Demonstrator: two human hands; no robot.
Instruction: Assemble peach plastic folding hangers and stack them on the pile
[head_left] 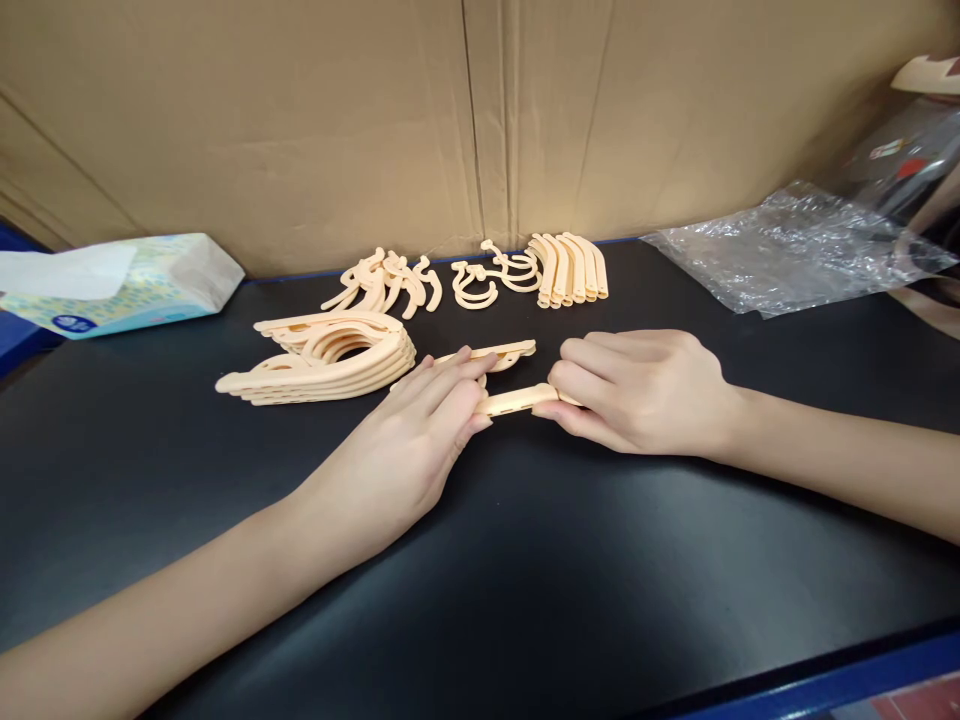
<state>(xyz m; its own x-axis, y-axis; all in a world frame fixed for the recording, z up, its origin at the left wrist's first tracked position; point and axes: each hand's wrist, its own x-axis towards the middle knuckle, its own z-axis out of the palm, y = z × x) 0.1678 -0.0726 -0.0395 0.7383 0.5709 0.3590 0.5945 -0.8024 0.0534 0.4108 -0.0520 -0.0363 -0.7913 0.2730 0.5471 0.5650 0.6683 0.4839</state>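
Note:
A cream plastic piece [517, 400] with small slots lies between my two hands, just above the black tabletop. My left hand [424, 425] grips its left end with the thumb, its fingers stretched over a second cream part [514, 352] behind. Closed round the right end of the slotted piece is my right hand [637, 390], palm down. Left of my left hand sits a stack of cream hanger-shaped pieces [330, 360]. Whether the slotted piece joins the part behind it is hidden by my left fingers.
Along the back lie curved cream pieces [386, 282], cream hooks [476, 288] and a row of cream arms [570, 268]. A tissue pack [150, 285] is at the left, clear plastic film [795, 250] at the right. Cardboard [300, 130] stands behind the black table [480, 600].

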